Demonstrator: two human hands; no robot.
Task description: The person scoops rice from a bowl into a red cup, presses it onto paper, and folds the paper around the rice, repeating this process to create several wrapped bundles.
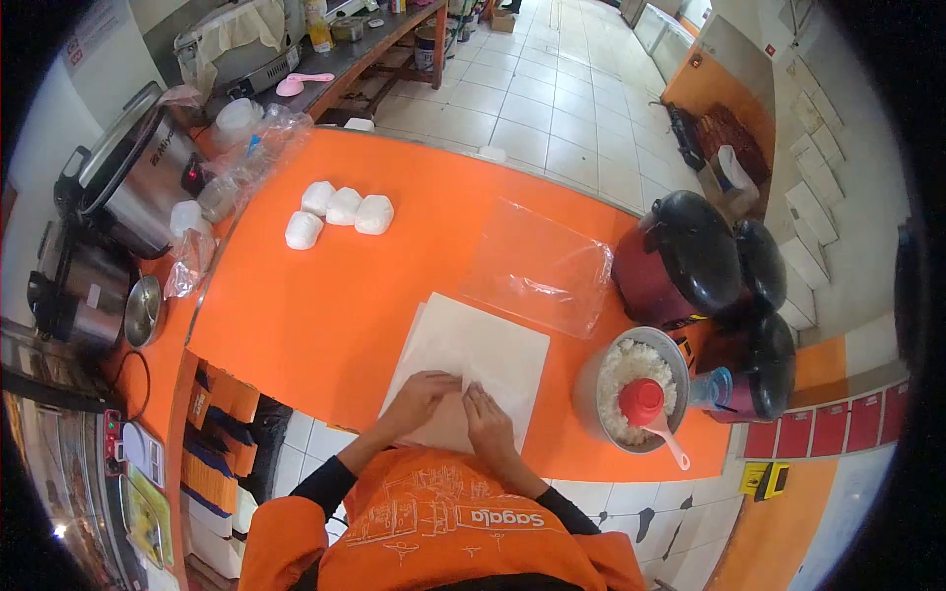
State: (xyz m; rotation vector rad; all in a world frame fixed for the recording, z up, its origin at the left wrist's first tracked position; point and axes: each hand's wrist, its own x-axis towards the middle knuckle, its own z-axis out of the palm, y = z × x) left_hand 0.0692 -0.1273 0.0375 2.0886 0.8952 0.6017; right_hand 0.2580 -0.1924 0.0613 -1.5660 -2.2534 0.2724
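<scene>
A stack of white wrapping paper point(503, 340) lies at the near edge of the orange table, in front of my body. My left hand point(424, 399) rests on it from the left, fingers bent and pressed together on the paper. From the right, my right hand point(488, 419) pinches a raised fold of the top sheet. The two hands are close together, with the fold between them. Whether anything lies under the folded paper is hidden. To the right stands a metal pot point(584, 394) of white rice point(616, 369), with a red scoop point(642, 402) resting in it.
Several white wrapped bundles point(343, 207) sit at the far left of the table point(296, 315). A clear plastic sheet point(537, 261) lies beyond the paper. Dark red rice cookers point(680, 261) stand at right. Steel cookers point(143, 182) and a bowl point(145, 310) occupy the left counter.
</scene>
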